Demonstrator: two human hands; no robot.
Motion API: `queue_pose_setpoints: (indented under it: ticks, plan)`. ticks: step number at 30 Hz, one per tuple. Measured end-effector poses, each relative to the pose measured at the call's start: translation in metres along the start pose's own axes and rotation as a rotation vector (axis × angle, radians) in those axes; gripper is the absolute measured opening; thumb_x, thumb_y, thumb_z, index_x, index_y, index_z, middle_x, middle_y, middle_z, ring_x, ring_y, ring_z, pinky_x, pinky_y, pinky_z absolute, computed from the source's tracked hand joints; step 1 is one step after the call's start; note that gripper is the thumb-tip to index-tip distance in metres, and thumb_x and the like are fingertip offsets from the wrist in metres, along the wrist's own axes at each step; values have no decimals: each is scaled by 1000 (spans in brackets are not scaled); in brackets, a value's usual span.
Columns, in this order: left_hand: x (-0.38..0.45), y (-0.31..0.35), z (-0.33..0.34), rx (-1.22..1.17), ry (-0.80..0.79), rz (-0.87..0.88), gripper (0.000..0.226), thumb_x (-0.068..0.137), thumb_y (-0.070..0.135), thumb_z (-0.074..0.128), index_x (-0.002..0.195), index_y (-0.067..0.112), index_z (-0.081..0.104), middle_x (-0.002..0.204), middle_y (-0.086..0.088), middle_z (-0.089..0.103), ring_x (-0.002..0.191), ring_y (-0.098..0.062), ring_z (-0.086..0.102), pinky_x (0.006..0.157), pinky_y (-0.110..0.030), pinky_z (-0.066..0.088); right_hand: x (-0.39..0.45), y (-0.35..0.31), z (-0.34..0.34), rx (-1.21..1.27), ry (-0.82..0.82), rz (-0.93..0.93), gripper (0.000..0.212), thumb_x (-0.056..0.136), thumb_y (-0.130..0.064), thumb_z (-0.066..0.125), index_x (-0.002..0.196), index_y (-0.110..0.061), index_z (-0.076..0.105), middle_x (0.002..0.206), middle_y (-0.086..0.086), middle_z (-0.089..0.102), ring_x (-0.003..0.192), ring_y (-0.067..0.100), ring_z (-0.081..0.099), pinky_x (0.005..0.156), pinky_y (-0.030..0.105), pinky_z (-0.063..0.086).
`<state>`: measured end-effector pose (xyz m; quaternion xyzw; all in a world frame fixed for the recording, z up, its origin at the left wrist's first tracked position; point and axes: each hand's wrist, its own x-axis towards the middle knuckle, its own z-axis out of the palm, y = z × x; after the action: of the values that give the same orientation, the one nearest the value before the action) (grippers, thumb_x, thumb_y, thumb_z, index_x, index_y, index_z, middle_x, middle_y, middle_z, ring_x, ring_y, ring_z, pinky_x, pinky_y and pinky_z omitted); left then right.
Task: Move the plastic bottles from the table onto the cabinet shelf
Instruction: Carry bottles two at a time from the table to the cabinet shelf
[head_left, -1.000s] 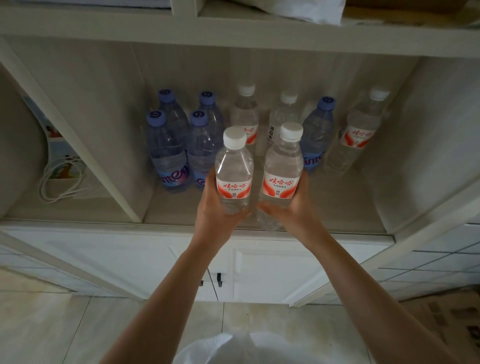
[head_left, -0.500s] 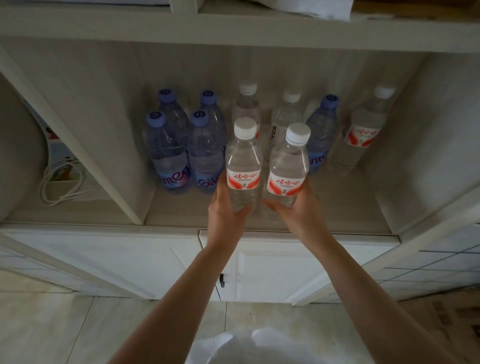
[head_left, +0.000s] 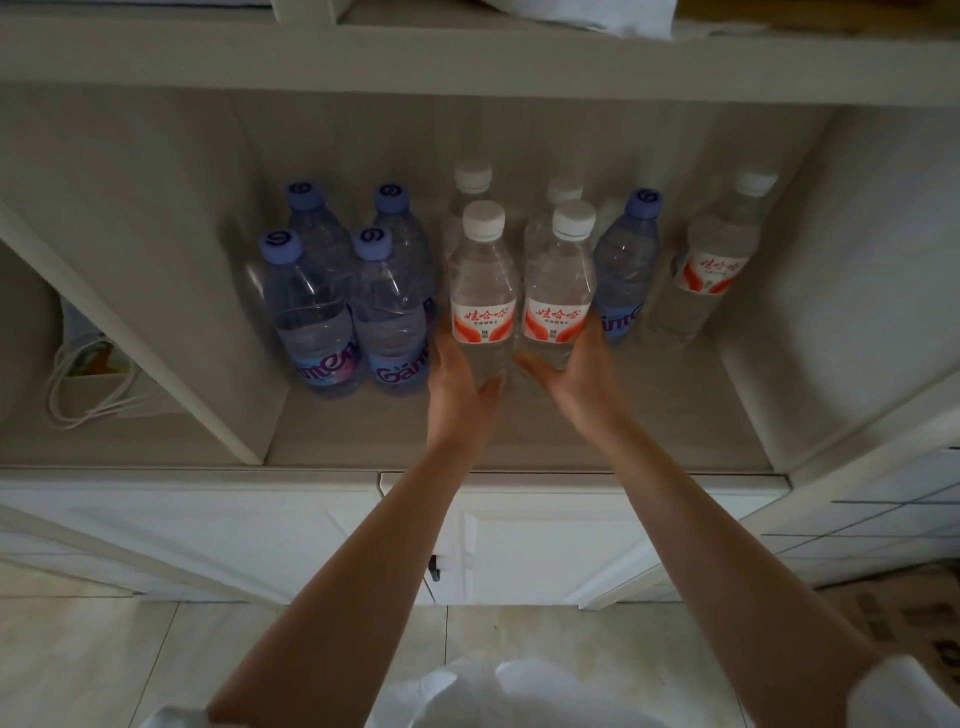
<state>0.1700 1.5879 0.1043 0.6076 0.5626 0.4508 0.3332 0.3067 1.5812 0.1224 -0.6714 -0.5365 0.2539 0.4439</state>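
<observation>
My left hand (head_left: 457, 382) grips the lower part of a clear bottle (head_left: 483, 286) with a white cap and a red-and-white label. My right hand (head_left: 576, 374) grips a matching bottle (head_left: 558, 291) beside it. Both bottles stand upright, side by side, inside the cabinet shelf (head_left: 649, 415), in front of two more white-capped bottles (head_left: 471, 179). Whether their bases rest on the shelf is hidden by my hands. Several blue-capped bottles (head_left: 311, 312) stand to the left, one blue-capped bottle (head_left: 626, 265) and another white-capped bottle (head_left: 711, 260) to the right.
A vertical divider (head_left: 171, 332) bounds the shelf on the left; beyond it lies a white cable (head_left: 88, 395). The shelf's right wall (head_left: 831, 291) is close to the rightmost bottle. An upper shelf board (head_left: 467, 57) runs overhead. White cabinet doors (head_left: 519, 535) and tiled floor lie below.
Both hands have carried the two bottles forward and deeper into the shelf, up against the back row; my grip has slid lower on the bottles.
</observation>
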Motion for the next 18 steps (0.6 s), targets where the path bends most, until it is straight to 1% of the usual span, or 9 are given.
queue_pose_setpoints:
  ticks: [2,5,10,14,18]
  plan:
    - [4,-2,0,19,-9,5,94,80,9,73,152,17,14,154,-6,35,140,-22,36,112,-43,38,2,0,1,-2,4,2,92,68,-40,82,140,-14,32,137,9,50,126,25,50,104,46,45]
    - [9,-3,-1,66,-20,5,96,82,12,73,153,17,9,157,-8,29,143,-24,31,114,-46,34,2,0,2,-26,22,-7,88,71,-34,82,140,-8,33,137,12,50,127,27,50,105,43,45]
    - [8,-2,-1,81,-37,2,97,82,12,74,153,18,8,157,-8,28,144,-24,29,115,-45,33,-1,0,5,-55,45,-24,88,75,-33,79,142,-5,30,141,14,47,130,27,48,107,40,43]
    - [8,-3,-2,65,-29,-1,95,81,15,75,153,19,13,155,-7,33,142,-24,34,113,-46,37,-3,0,6,-41,66,9,82,73,-33,81,137,-4,37,135,14,52,125,27,52,103,39,46]
    - [-2,-3,-7,60,-21,-4,96,81,12,74,153,21,12,152,-7,38,138,-25,40,109,-41,41,-10,7,6,-64,49,80,82,72,-36,81,135,-6,38,134,14,53,121,29,55,98,44,50]
